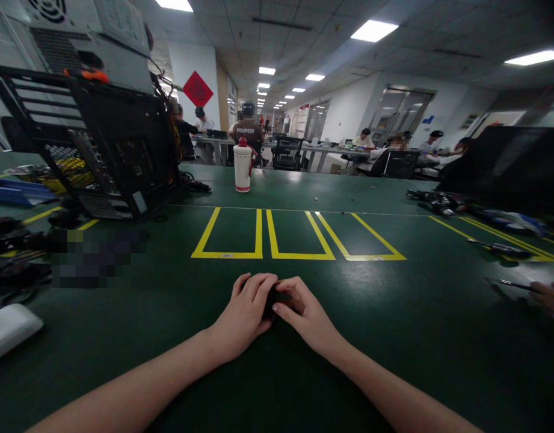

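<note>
My left hand (247,307) is wrapped over a small black object (270,299) just above or on the green table (181,313). Only a dark strip of that object shows between my hands, so its kind is unclear. On its other side, my right hand (304,313) is closed, with thumb and fingers bent against the object's right edge. Three yellow tape outlines (299,256) lie on the table just beyond my fingers.
A white bottle with a red lid (242,169) stands past the outlines. An opened computer case (118,150) is at the left, near a white object (12,331). A screwdriver (502,248) lies at the right, and another person's hand (547,296) holds a thin tool there.
</note>
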### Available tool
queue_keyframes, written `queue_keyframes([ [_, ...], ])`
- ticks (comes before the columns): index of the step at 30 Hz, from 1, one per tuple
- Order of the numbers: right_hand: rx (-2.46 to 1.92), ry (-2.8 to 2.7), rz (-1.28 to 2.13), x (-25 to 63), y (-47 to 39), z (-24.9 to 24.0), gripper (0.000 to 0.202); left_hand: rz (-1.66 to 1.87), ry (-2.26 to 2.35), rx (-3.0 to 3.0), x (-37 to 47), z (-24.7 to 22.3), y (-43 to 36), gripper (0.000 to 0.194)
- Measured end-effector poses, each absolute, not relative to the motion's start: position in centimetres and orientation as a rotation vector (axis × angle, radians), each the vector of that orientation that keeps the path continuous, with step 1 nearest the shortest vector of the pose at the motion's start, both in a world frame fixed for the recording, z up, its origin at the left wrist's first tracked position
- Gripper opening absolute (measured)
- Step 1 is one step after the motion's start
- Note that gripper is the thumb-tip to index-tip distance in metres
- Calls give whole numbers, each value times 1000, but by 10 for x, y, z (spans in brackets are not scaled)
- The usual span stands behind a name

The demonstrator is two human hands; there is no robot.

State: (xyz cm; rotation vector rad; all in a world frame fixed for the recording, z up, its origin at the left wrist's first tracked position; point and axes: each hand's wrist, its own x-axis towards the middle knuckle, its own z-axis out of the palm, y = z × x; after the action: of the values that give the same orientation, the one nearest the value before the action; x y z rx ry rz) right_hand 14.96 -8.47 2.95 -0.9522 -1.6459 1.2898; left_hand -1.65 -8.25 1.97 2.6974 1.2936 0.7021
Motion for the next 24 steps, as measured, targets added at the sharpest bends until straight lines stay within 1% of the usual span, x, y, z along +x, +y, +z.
queue_keyframes([
  [3,-1001,-1646,1314,150,-84,32,31,698,1294,2700,-17,19,-83,72],
  [10,-920,-1700,1284,150,-86,30,29,693,1291,2691,-17,20,-84,72],
  [15,-899,-1690,1240,150,-86,29,16,700,1307,2715,-16,20,-84,70],
  [17,-910,-1677,1241,150,-85,28,14,689,1325,2723,-16,20,-84,71],
  [24,-969,-1663,1282,150,-83,29,31,713,1330,2729,-16,19,-84,72],
])
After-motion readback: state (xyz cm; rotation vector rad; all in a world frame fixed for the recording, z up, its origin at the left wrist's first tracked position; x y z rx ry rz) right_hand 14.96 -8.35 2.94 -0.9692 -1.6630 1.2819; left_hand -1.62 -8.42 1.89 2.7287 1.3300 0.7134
